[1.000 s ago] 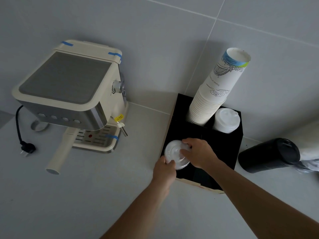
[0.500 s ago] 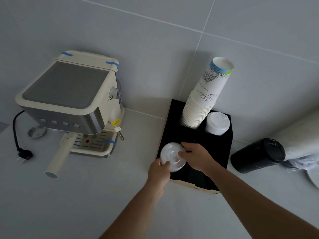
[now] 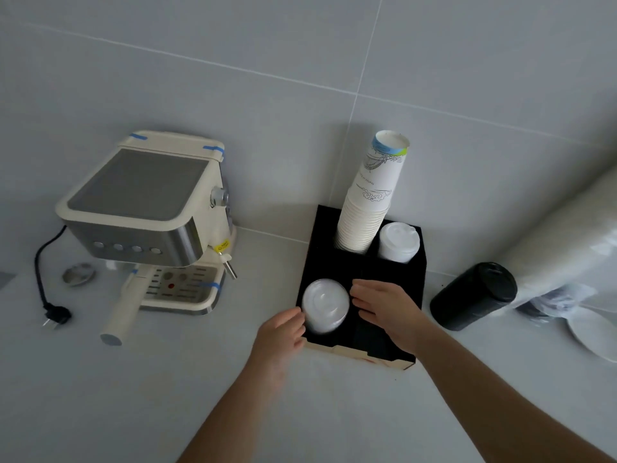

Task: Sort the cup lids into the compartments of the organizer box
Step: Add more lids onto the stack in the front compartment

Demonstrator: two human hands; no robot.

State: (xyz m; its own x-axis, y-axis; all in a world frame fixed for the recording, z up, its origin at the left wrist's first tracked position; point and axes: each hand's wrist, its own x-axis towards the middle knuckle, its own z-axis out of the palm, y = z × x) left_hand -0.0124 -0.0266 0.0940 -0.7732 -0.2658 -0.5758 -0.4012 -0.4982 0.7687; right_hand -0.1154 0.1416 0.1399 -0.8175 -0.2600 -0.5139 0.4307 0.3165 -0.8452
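On the desk, against the tiled wall, a black square organizer box holds a translucent, round lid stack standing upright in its front-left compartment, tops upward. Left hand fingers touch it, relaxed; right hand hovers beside, fingers straight.

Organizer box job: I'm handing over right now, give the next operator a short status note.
Left hand: fingers touch the stack of clear plastic lids, grip unclear.
Right hand: open, beside that stack, holding nothing.
Black organizer box: clear stack in the front-left compartment; white dome lids back-right; white paper cups back-left.
Done: these lids are placed.
Left: black lid stack lies outside on the counter.
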